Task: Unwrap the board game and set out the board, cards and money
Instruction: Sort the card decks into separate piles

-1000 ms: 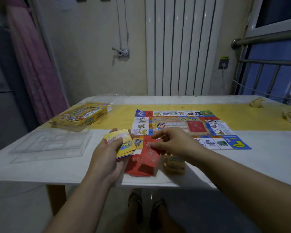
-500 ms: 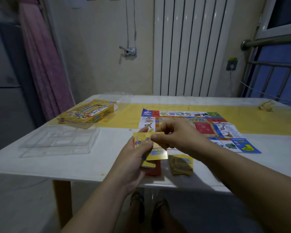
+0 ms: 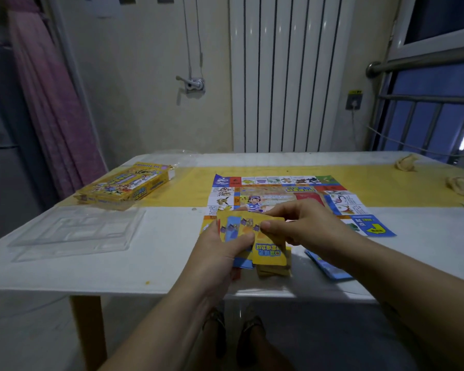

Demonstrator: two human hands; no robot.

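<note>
The colourful printed paper game board (image 3: 279, 194) lies unfolded flat across the yellow strip of the white table (image 3: 158, 263), so that part of the task looks done. A second ago the right hand (image 3: 303, 226) was at the red cards by the near table edge. It has since left them and come across to the fanned pack of yellow and blue cards (image 3: 239, 228), which is held over that edge. Its thumb and forefinger are now pinched on the top corner of the front card. The left hand (image 3: 220, 253) grips the pack from below, thumb pressed across its face and fingers curled behind. I judge the red lot is dealt with and sorting has moved on to this pack. Below the hands sits a small tan pile of cards (image 3: 273, 271), and a blue pile (image 3: 330, 266) shows beside the right forearm; it is too blurred to tell whether the blue one is cards or money. The yellow cardboard game box (image 3: 126, 186) and the clear plastic insert tray (image 3: 75, 231) rest well to the left
</note>
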